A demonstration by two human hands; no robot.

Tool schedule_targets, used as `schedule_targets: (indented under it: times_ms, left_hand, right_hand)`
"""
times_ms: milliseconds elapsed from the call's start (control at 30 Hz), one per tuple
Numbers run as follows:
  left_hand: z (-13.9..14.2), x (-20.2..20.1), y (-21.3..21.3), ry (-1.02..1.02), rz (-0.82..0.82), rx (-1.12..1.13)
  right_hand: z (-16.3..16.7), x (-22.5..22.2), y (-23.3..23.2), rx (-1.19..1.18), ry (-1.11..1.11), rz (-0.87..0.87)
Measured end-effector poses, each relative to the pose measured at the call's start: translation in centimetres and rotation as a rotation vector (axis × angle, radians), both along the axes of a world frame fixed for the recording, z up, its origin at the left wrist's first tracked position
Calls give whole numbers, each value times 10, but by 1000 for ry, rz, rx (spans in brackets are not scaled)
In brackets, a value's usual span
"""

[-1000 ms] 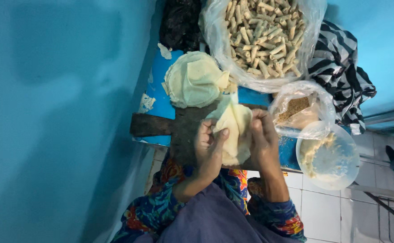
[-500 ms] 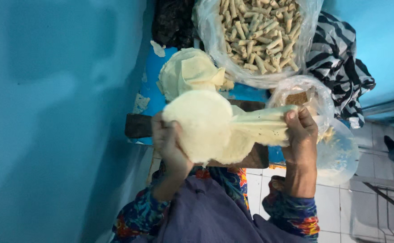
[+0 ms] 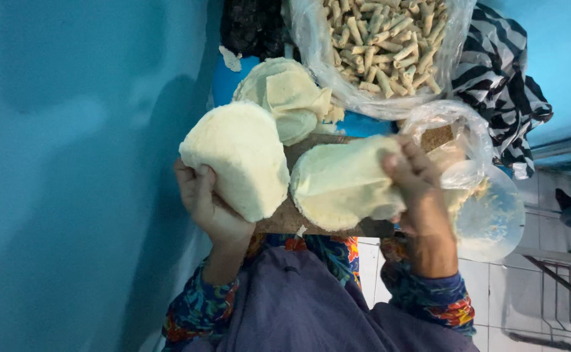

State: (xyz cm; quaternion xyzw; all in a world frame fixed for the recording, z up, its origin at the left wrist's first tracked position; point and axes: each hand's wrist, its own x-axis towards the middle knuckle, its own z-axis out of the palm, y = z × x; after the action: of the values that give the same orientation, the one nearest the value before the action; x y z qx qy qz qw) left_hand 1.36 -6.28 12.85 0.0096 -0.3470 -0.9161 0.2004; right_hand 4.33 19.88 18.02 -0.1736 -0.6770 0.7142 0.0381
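Observation:
My left hand (image 3: 208, 205) grips a thick stack of pale round wrappers (image 3: 238, 156), lifted off to the left of the board. My right hand (image 3: 416, 179) pinches the edge of a single thin pale wrapper sheet (image 3: 341, 182) that lies draped over the brown wooden board (image 3: 318, 221) on my lap. Both hands are apart from each other, with a gap of bare board between the stack and the sheet.
More folded wrappers (image 3: 289, 98) lie on a blue surface (image 3: 230, 81) beyond the board. A clear bag of rolled sticks (image 3: 380, 45) sits at the top. A clear plastic bowl (image 3: 491, 215) and a small bag of filling (image 3: 445, 133) sit right. A striped cloth (image 3: 504, 85) lies far right.
The two hands have pulled apart: the left carried the wrapper stack to the left, and the right drew one sheet free and laid it down on the board.

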Motion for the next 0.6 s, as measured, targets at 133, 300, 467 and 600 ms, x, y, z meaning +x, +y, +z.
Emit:
schedule_targets:
  times_ms: [133, 300, 467, 600]
  left_hand:
    - [-2, 2, -3, -10, -2, 6]
    - [-8, 3, 1, -19, -29, -38]
    - [-10, 2, 9, -5, -49, 46]
    - [-10, 2, 9, -6, -55, 53]
  right_hand:
    - [-33, -11, -7, 31, -36, 224]
    - [-61, -5, 11, 529, 175, 345]
    - [-56, -6, 14, 343, -63, 264]
    - [-44, -12, 3, 495, -112, 266]
